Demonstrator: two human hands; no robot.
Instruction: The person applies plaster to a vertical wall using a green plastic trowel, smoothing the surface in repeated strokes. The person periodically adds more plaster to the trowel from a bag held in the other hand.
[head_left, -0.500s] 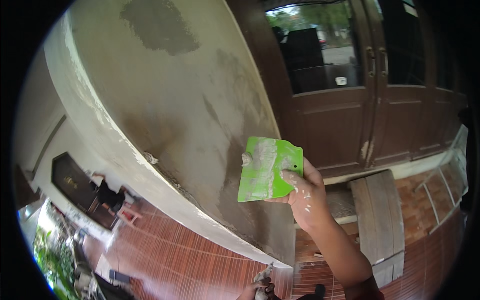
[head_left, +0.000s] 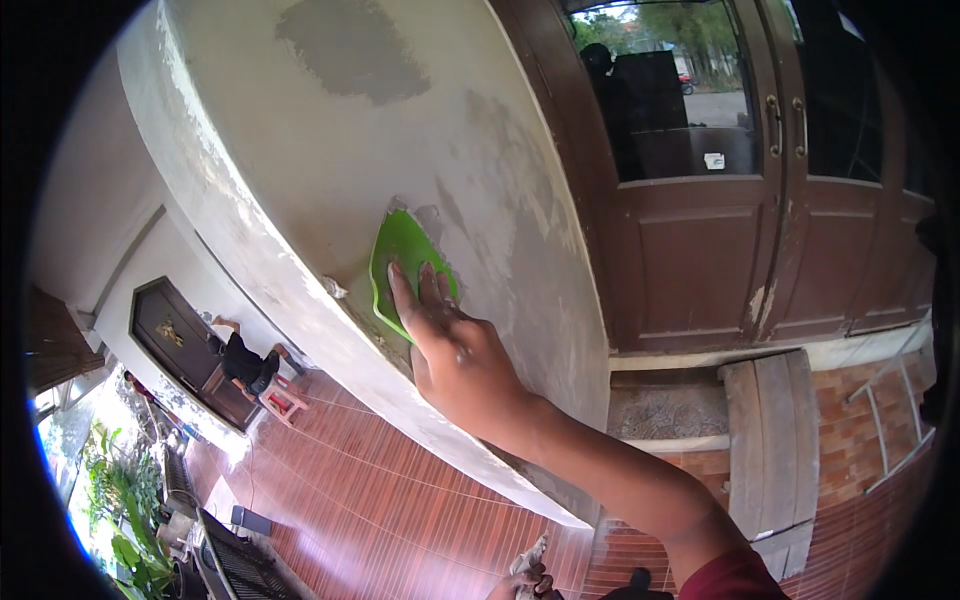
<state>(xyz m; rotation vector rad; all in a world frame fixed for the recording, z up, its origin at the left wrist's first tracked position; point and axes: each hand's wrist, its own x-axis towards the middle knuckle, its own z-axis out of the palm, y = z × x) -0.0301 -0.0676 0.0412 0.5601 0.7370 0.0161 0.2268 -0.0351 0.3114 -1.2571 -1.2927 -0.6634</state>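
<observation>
Green scraper (head_left: 402,248) held against plastered wall (head_left: 300,165) by right hand (head_left: 462,362), left hand (head_left: 520,581) gripping a smeared object (head_left: 533,553) (kind unclear)

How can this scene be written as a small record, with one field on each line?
right hand: holds a green scraper against the grey wall
left hand: at the lower edge, holds a light-grey smeared object, kind unclear
wall surface: darker patch near the top
right side: brown double door; wooden planks below it
far left: another person by a red stool
</observation>
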